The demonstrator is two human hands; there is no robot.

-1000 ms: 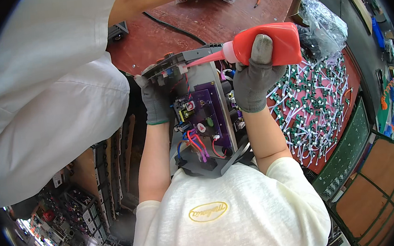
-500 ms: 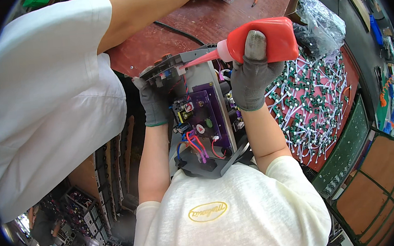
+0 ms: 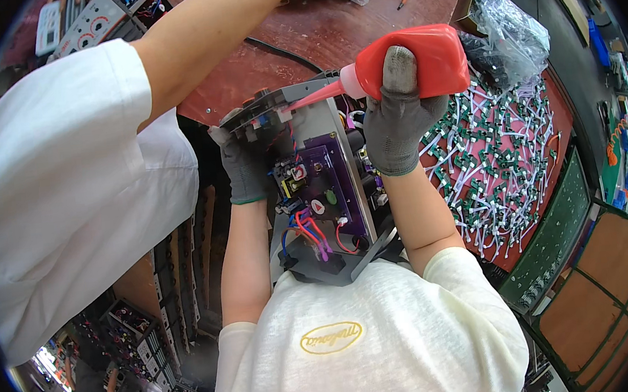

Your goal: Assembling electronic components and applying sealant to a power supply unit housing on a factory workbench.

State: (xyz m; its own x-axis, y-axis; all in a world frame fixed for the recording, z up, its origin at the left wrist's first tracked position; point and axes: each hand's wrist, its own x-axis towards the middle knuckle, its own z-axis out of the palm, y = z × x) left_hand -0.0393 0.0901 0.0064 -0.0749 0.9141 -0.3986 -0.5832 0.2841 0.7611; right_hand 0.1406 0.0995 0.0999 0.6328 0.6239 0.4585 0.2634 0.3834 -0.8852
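Right hand (image 3: 396, 125), grey-gloved, is fully wrapped round a red squeeze bottle (image 3: 422, 61) laid near horizontal, so its nozzle tip (image 3: 298, 104) points left onto the far end of the grey metal chassis (image 3: 321, 188); the left hand (image 3: 245, 164) grips that far-left edge, fingers curled shut, propping the chassis tilted against the person's chest. Purple circuit board (image 3: 328, 183) sits mid-chassis with small round red and green stickers; clear crumpled plastic bag (image 3: 512, 25) lies far right on the red-brown bench (image 3: 358, 20), above loose white-wired connectors (image 3: 509, 164).
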